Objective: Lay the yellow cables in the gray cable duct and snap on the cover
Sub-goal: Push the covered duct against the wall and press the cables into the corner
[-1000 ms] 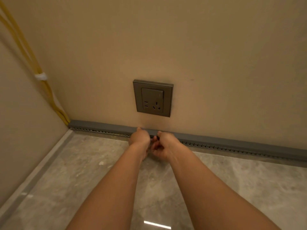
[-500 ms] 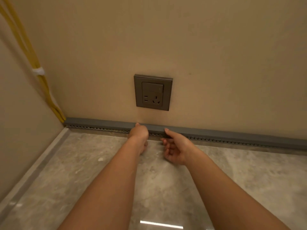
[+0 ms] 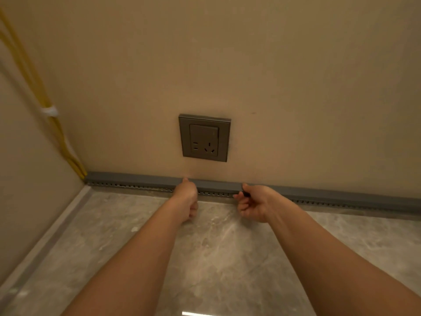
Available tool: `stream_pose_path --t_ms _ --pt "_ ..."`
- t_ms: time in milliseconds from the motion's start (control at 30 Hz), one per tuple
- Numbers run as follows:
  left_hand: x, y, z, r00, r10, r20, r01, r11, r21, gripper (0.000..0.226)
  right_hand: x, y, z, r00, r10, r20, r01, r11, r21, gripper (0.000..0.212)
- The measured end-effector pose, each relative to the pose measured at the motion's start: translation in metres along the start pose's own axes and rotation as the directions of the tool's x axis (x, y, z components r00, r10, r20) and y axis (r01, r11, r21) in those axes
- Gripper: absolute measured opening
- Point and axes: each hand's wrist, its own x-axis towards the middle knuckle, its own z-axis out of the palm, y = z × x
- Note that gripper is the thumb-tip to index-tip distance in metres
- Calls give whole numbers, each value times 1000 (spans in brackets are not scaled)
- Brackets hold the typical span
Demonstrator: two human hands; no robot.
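The gray cable duct (image 3: 136,184) runs along the foot of the far wall, where wall meets floor, with a row of small slots showing along its lower front. Nearest the camera, two bare forearms reach out over the polished, marbled stone floor (image 3: 227,258). The left hand (image 3: 185,198) sits against the duct with its fingers curled under and one fingertip on top of the cover (image 3: 216,186); whether it actually grips cannot be told. The right hand (image 3: 252,202) pinches the cover's front edge between thumb and forefinger, the other fingers loosely curled.

The task looks close to finished. The cover lies over the duct along all of the visible run, and no cable shows along the floor, so the laying seems done. What likely remains is pressing the stretch between the hands fully home.

Above the hands a gray wall socket (image 3: 205,137) sits in the beige wall (image 3: 307,87). In the left corner the yellow cables (image 3: 57,131), held by a white clip (image 3: 49,111), drop into the duct's end.
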Motion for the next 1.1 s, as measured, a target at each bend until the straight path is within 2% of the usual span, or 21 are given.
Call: stream_pose_path --t_ms 133,267,367,467,700,867,1100 --pt "-8 1 -9 996 -43 76 48 997 -58 51 0 2 8 998 -38 -58 33 997 -70 39" --pt "-23 -5 14 981 -117 156 116 993 16 55 2 -3 10 998 -15 -55 9 993 -120 39" --pt "-33 -3 53 975 -97 200 89 995 50 56 0 -4 11 1000 -9 -25 5 988 -155 44" --pt "-35 2 79 990 -54 133 45 997 70 56 0 -4 8 1000 -5 7 7 989 -147 47" --pt "-34 5 88 995 -95 -34 98 988 117 55 0 -4 3 997 -1 80 9 995 -95 49" --pt "-36 0 98 996 13 -87 -14 1000 -3 56 2 -1 0 992 -47 115 64 987 -150 47" --pt "-36 0 102 987 51 -153 -61 996 -60 54 -2 1 -6 988 -84 126 100 987 -124 41"
